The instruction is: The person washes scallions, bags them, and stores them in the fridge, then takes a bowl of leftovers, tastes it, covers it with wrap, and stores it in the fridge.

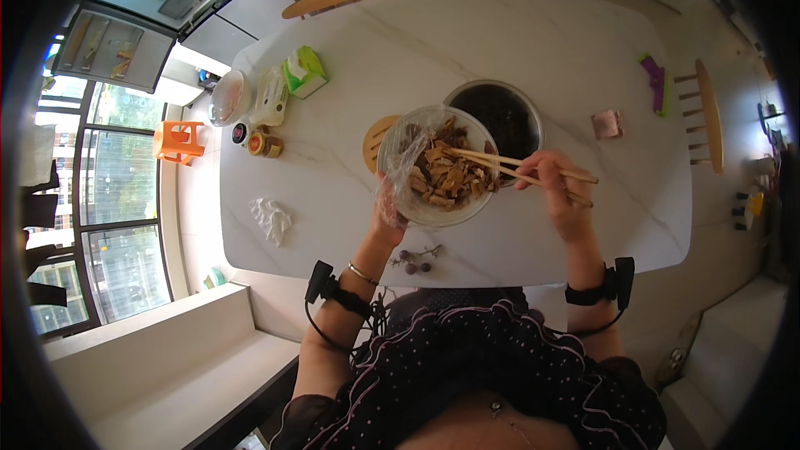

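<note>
My left hand (389, 215) grips the left rim of a bowl (459, 217) through clear plastic film (406, 153), which is pulled back over the bowl's left side. Brown sliced food, perhaps meat, (447, 178) fills the bowl. In my right hand (556, 190) is a pair of wooden chopsticks (525, 170), their tips in the food. Partly behind the bowl, a round metal pot (539, 119) holds dark contents. A round slatted wooden trivet (375, 140) shows at the bowl's left edge.
Several grapes on a stem (415, 261) lie near the front edge. Crumpled tissue (270, 220), jars (264, 142), a covered bowl (230, 99) and a green tissue pack (305, 72) are at left. A small pinkish-brown block (607, 124) and a purple-green object (656, 83) sit at right.
</note>
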`<action>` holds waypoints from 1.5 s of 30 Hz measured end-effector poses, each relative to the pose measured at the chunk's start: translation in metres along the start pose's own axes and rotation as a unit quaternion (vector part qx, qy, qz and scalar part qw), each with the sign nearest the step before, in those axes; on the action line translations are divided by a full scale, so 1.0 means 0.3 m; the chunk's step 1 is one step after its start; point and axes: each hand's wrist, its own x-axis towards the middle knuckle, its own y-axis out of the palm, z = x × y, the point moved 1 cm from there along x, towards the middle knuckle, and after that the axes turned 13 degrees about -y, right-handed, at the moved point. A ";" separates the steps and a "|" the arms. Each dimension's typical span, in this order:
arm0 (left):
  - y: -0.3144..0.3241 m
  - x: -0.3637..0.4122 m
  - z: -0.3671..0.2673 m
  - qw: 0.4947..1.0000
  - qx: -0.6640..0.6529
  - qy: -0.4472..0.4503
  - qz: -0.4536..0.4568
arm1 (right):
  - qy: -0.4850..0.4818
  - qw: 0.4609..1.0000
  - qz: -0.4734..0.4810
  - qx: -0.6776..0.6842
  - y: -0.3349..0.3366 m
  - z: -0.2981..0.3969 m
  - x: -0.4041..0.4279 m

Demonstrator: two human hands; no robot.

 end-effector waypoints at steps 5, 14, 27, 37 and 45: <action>0.027 -0.010 -0.002 0.999 0.013 -0.007 -0.037 | 0.033 0.999 -0.001 0.003 0.021 0.033 0.023; -0.001 -0.007 0.005 0.999 0.007 -0.009 -0.034 | 0.038 0.999 0.004 0.006 0.054 -0.024 0.016; -0.136 -0.019 0.004 0.998 -0.006 0.048 -0.031 | 0.058 0.985 -0.163 0.021 -0.047 -0.039 0.036; -0.182 -0.036 0.015 0.993 0.032 0.091 -0.065 | 0.136 0.988 -0.069 -0.017 -0.020 -0.187 -0.010; -0.196 -0.026 0.010 0.995 -0.054 0.064 -0.045 | 0.101 0.993 -0.048 0.027 -0.051 -0.021 0.000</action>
